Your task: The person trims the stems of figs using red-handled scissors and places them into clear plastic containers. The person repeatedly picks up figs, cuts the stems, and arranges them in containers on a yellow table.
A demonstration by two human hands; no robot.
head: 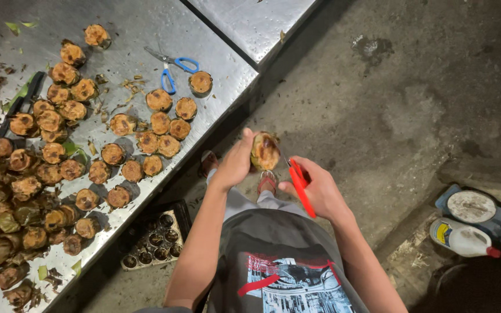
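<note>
Head view, looking down past my shirt to the concrete floor. My left hand is curled shut around a short brown leaf-wrapped roll, thumb up, cut face of the roll turned toward the camera; roll is held in the air above the floor, just off the edge of the bench, between my two hands. My right hand is closed on the red-handled scissors, fingers through and around the handles; the blade end points up toward the roll and sits right at its right side, but I cannot tell if the blades are touching or how far they stand apart. Hands are near each other, not touching. On the steel bench to the left: many similar rolls standing on end, cut faces up, in loose rows; further left a heap of darker untrimmed rolls with leaf scraps around. Blue-handled scissors lie on the bench beside one lone roll. Under the bench edge a dark tray with round cups sits on the floor. Far right on the floor: a white plastic bottle with red cap lying on its side, next to a round white lid.
</note>
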